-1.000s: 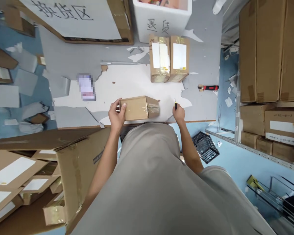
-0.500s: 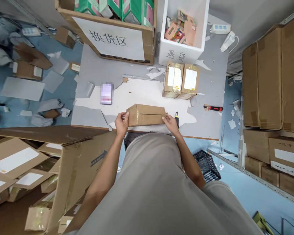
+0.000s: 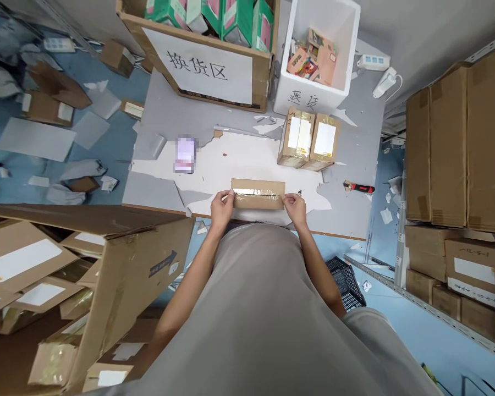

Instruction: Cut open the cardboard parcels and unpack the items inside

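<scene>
A long cardboard box (image 3: pixel 259 201) is held between my two hands at the table's front edge, with a strip of shiny clear tape running along the face turned toward me. My left hand (image 3: pixel 222 209) grips its left end, thumb near the taped seam. At the right end, the fingers of my right hand (image 3: pixel 296 208) pinch the edge of the box. Just behind my right hand, a small dark tip of a utility knife (image 3: pixel 300 192) shows; the rest of it is hidden.
Two taped cartons (image 3: pixel 309 140) stand on the table (image 3: pixel 247 118) below a white foam bin (image 3: pixel 313 99). A large carton (image 3: pixel 198 66) holds green boxes. A phone (image 3: pixel 185 155) lies left, a red-black cutter (image 3: pixel 358 187) right. Beside me stands a big carton (image 3: pixel 148 264) full of parcels.
The box has been turned so that a taped face now shows instead of the plain seamed one. Both hands have shifted a little, the left one rightward, and still hold its ends.
</scene>
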A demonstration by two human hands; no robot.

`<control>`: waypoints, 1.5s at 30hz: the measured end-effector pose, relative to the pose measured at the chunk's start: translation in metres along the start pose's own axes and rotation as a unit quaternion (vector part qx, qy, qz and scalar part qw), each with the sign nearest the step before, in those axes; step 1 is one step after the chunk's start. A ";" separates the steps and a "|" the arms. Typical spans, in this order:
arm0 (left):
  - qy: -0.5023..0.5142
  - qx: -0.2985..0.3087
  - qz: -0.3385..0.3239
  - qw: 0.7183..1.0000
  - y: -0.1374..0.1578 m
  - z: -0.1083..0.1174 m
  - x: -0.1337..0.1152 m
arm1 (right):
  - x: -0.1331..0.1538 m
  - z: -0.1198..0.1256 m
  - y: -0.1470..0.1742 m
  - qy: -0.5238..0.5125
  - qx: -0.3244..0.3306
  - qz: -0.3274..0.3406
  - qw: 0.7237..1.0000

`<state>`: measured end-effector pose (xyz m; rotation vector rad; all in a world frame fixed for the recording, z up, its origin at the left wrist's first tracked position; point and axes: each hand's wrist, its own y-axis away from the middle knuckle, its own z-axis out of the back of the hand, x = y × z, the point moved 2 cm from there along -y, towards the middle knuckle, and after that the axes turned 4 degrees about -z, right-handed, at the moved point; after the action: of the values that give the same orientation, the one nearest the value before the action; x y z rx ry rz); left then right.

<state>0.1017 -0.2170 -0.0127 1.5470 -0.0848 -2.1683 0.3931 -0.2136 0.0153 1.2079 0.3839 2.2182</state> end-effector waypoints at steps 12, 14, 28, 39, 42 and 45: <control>-0.086 0.056 -0.038 0.994 0.003 -0.009 -0.009 | 0.000 -0.012 0.009 0.064 0.022 0.004 0.998; -0.104 0.061 -0.055 0.991 0.002 -0.012 -0.012 | 0.001 -0.013 0.011 0.069 0.021 0.018 0.997; -0.145 0.173 -0.126 0.966 -0.001 0.005 -0.008 | 0.039 -0.020 0.011 0.300 0.025 0.082 0.950; -0.229 0.065 -0.168 0.956 -0.009 -0.007 -0.035 | 0.041 0.001 0.005 0.257 0.081 0.108 0.957; -0.266 0.050 -0.194 0.943 -0.002 -0.008 -0.041 | 0.021 0.016 0.004 0.144 0.095 0.107 0.979; -0.276 0.084 -0.223 0.931 0.004 -0.018 -0.052 | 0.005 0.018 0.004 0.055 0.084 0.085 0.991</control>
<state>0.1328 -0.1955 0.0281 1.0577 -0.1106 -2.9821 0.4052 -0.2141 0.0304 1.2482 0.5400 2.4472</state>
